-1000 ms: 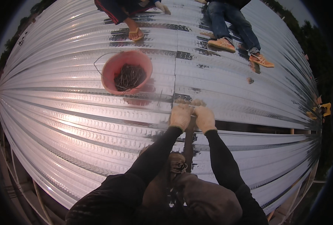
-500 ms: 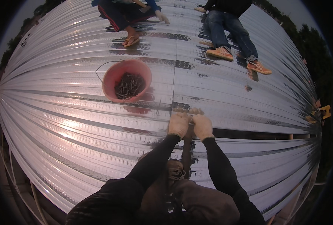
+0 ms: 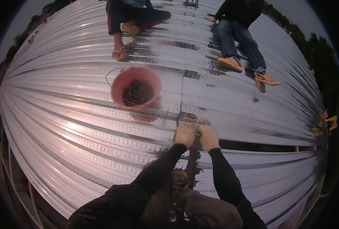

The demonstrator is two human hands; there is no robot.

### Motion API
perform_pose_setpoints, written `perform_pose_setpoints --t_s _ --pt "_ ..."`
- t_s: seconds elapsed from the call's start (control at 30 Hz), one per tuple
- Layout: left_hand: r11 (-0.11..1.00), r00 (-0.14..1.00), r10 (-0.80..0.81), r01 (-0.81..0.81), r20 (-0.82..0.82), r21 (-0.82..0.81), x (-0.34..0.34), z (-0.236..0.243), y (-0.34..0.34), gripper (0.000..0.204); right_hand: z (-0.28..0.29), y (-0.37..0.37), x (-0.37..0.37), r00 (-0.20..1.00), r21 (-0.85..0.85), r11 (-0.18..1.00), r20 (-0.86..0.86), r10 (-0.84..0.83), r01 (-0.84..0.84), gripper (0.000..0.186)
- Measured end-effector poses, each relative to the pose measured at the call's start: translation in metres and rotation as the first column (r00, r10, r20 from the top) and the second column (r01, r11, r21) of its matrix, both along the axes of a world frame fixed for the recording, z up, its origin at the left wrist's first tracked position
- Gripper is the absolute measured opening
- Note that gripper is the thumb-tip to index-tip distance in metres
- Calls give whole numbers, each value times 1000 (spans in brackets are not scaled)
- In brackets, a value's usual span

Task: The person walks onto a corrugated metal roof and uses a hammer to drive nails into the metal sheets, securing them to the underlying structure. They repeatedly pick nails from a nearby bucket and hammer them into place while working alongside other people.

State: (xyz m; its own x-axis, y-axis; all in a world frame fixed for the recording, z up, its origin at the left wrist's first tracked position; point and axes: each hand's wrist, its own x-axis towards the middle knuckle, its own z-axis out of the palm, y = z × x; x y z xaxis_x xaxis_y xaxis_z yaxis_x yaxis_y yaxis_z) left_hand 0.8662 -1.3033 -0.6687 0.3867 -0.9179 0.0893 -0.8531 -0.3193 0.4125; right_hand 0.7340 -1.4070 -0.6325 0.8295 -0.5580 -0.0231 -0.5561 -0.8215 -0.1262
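Note:
My left hand, in a pale work glove, is closed with its fingers curled over the edge of a ribbed silver metal sheet. Right beside it, my right hand, gloved alike, grips the same edge. The undersides of my fingers are hidden. Below my hands a dark narrow beam runs toward my shoe. To the right of my hands, a long dark gap separates this sheet from the nearer one.
Left of my hands stands a red bucket holding many loose nails. At the far left a person in sandals crouches. Another in orange shoes sits at the far right. A yellow object lies by the right edge.
My view has tilted, so everything sits slightly lower. My hands keep their hold on the sheet. The sandalled person has shifted their feet, and their hammer and gloved hand have left view.

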Motion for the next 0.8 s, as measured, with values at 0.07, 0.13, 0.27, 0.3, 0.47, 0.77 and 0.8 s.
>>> perform_pose_setpoints --t_s 0.07,0.13,0.27,0.3,0.47,0.77,0.8 --pt "999 998 24 -26 -55 -37 0 1 0 22 -1 0 0 1000 4 1000 17 7 -7 13" --pt "997 999 20 -22 -32 -79 -1 2 0 20 -1 -1 -1 999 7 1000 38 11 -11 13" --pt "996 999 -3 6 40 -87 -2 6 4 16 -1 0 -2 997 37 999 75 5 -8 14" --pt "998 1000 -3 5 27 -63 -2 7 4 16 0 1 -2 997 53 999 82 -1 -4 14" --pt "999 998 14 -12 63 -32 -2 6 0 14 -1 0 -2 998 21 1000 66 5 -6 13" --pt "999 988 -26 30 153 -23 -1 7 2 16 0 1 0 998 16 1000 55 -2 1 13" --pt "999 988 -29 32 151 -14 -2 7 3 16 0 1 0 999 26 1000 54 -8 7 13"
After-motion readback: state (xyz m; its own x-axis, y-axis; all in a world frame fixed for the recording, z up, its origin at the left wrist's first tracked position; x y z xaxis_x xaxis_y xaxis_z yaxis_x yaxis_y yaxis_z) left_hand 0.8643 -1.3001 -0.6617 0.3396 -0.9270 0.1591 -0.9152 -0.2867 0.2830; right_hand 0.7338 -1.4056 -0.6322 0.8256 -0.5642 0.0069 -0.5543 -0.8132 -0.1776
